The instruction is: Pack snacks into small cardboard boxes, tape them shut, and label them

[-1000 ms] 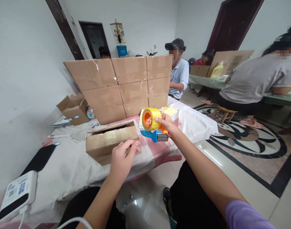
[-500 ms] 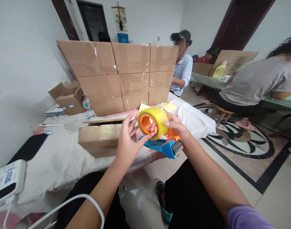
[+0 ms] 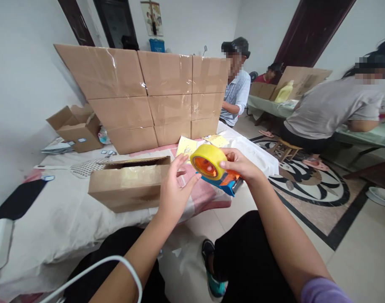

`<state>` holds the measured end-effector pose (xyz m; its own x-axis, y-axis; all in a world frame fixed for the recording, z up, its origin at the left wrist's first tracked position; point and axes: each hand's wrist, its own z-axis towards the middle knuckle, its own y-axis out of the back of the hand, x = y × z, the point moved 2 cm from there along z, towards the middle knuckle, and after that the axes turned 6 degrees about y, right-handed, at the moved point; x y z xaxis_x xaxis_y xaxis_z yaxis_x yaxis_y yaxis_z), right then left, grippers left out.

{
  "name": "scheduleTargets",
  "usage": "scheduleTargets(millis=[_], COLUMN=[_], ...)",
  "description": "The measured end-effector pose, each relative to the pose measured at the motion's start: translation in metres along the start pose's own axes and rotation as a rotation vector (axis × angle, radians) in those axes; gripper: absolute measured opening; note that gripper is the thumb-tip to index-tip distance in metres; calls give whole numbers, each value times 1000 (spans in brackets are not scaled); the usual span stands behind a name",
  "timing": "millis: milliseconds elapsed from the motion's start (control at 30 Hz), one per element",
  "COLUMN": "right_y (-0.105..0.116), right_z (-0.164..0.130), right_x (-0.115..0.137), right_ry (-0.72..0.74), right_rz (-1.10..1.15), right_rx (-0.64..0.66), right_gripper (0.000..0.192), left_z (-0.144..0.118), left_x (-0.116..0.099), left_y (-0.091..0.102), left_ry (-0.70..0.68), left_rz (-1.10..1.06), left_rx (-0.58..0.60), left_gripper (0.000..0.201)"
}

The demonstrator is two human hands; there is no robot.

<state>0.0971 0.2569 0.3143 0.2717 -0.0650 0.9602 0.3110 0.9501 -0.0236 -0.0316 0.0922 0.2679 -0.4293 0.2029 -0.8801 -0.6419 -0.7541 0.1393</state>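
I see a yellow tape roll (image 3: pixel 210 159) with an orange core, sitting on a blue and orange dispenser (image 3: pixel 227 182). The flat carton (image 3: pixel 129 183) near the tabletop's front edge is plain brown, with a glossy clear strip along its side. The stacked boxes (image 3: pixel 154 94) at the far edge are the same brown, streaked with shiny tape. The tabletop cover (image 3: pixel 69 214) is white with pink bands. Pale yellow sheets (image 3: pixel 187 146) lie on it. My sleeve (image 3: pixel 325 290) is lilac. The floor (image 3: pixel 315 189) shows a black and cream swirl pattern.
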Motion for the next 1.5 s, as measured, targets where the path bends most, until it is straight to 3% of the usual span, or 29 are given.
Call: scheduleTargets(millis=[167,333,500,633,800,900,1000,1100,1167,1233,1333,1433,1500], right_y=[32,51,78,98,120,127,129,125,113,86,15,-69,-114], right_z=[19,29,41,68,107,122,130,129,125,122,116,103,92], right_x=[-16,-19,-35,-71,-131,-156,-166,-156,-135,-104,-55,-19,-7], right_ry=[-69,-69,-72,16,130,76,-52,-77,27,226,449,478,504], right_rz=[56,152,175,113,14,-23,-91,-274,-494,-643,-550,-483,-500], right_rx=[-35,-188,-282,-482,-744,-729,-690,-867,-1028,-1032,-696,-261,-26], right_gripper=[39,50,53,39,31,29,29,38,47,44,23,18,13], left_z=[0,-1,2,4,2,2,3,4,4,2,1,-2,-4], left_x=[-1,-14,-26,-25,-19,-19,-20,-20,-18,-17,-16,-17,-19], left_y=[-1,8,40,71,93,100,104,107,108,111,113,111,109], left_ry=[122,175,199,259,361,367,375,381,388,397,390,360,329], left_rz=[-45,-195,-183,-140,-149,-157,-161,-160,-146,-136,-118,-45,44], left_rx=[-71,-96,-321,-473,-490,-489,-492,-475,-443,-411,-353,-244,-187], left_gripper=[50,38,28,29,33,34,35,32,31,30,31,33,33])
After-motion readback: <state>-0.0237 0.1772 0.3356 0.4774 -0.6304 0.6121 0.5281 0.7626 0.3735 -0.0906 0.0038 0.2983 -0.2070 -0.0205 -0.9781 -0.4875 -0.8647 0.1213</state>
